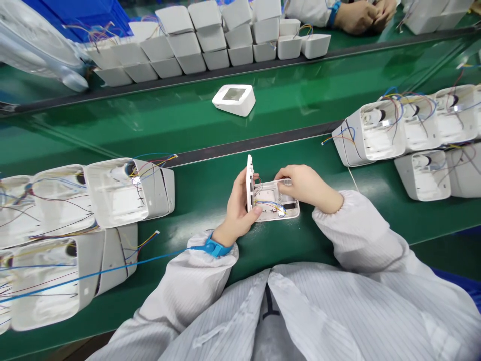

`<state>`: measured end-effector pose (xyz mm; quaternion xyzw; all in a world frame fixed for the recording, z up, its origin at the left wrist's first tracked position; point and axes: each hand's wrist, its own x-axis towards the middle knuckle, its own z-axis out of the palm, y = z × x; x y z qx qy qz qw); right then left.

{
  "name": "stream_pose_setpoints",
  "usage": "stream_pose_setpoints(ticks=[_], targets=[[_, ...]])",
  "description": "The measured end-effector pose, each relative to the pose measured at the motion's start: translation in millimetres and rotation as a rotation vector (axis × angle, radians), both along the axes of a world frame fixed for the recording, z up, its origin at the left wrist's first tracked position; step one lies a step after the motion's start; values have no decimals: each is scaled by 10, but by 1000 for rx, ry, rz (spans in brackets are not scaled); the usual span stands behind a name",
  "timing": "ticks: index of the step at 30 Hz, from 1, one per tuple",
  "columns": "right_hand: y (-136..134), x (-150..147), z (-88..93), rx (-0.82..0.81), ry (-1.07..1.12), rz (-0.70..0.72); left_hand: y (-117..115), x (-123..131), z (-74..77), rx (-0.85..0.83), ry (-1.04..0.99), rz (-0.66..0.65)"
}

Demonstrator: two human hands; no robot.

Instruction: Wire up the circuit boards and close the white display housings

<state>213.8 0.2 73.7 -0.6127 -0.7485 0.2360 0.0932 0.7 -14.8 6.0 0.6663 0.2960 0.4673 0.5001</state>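
Smooth plastic casing [267, 196], glossy smooth worktop [291, 245], matt cloth sleeves [363, 233]

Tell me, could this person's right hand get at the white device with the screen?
Probably yes: nothing seems to stand between the right hand and the white device beyond the dark strip, though the hand is busy at the open casing and would have to leave it.

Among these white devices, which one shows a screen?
The small wedge-shaped device on the green strip, beyond the opened casing between left hand and right hand. Only it shows a grey screen.
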Motion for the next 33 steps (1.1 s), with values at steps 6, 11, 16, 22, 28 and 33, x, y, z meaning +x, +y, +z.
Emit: stream_pose_setpoints(ticks=[6,11,16,22,28,33], targets=[[-98,28,138,162,196,75,10,-5,14,16,7,-8],[-251,-16,291,2,264,319,7,-12,15,-4,4,-16],[-198,16,247,-46,437,293,6,-2,30,-3,6,-25],[-126,65,173,-70,488,302,1,-10,25,-20,4,-36],[-79,-48,-5,226,70,390,-5,11,74,4,11,-37],[-86,-98,-63,402,-56,335,-9,21,128,134,194,-27]])
